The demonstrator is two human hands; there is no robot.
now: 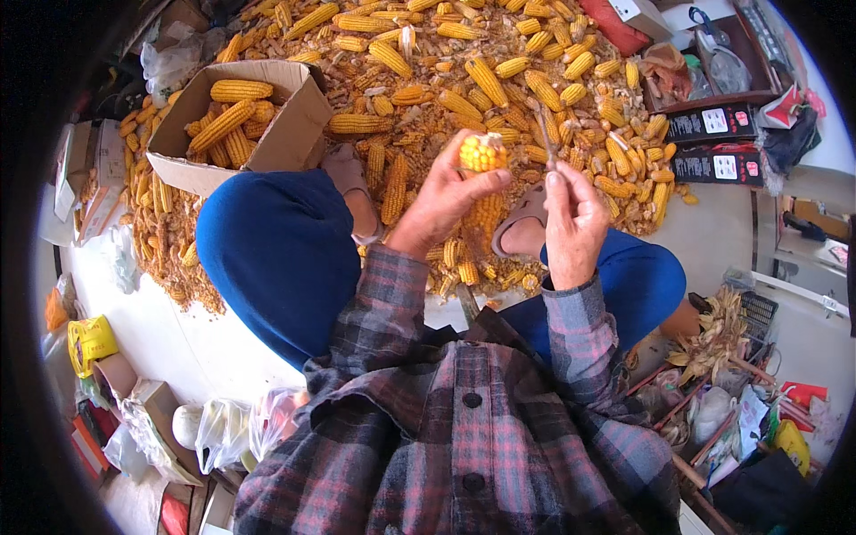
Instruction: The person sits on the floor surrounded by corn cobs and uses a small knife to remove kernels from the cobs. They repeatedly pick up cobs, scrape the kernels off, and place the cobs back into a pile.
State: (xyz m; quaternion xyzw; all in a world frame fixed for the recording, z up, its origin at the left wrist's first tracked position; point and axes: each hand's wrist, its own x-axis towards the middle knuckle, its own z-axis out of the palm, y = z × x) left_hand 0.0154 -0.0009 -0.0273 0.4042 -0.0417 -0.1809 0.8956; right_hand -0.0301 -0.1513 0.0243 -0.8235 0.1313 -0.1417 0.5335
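Observation:
My left hand [447,190] is closed around an ear of corn [483,154], one end of it facing up between thumb and fingers. To its right, my right hand [576,217] grips a thin metal tool [547,137] with its shaft pointing up and away from me. The tool and the ear are apart; the tool's exact kind cannot be told. Below the held ear, more yellow corn [486,214] shows between my feet. Many ears of corn [486,81] lie on a large heap of cobs and loose bits beyond my hands.
A cardboard box [294,124] holding corn ears stands left of my feet. Black printed boxes [717,160] and a brown tray [752,90] lie at the right. Dried husks [712,334], sticks and bags lie lower right; plastic bags [224,428] and cartons lie lower left.

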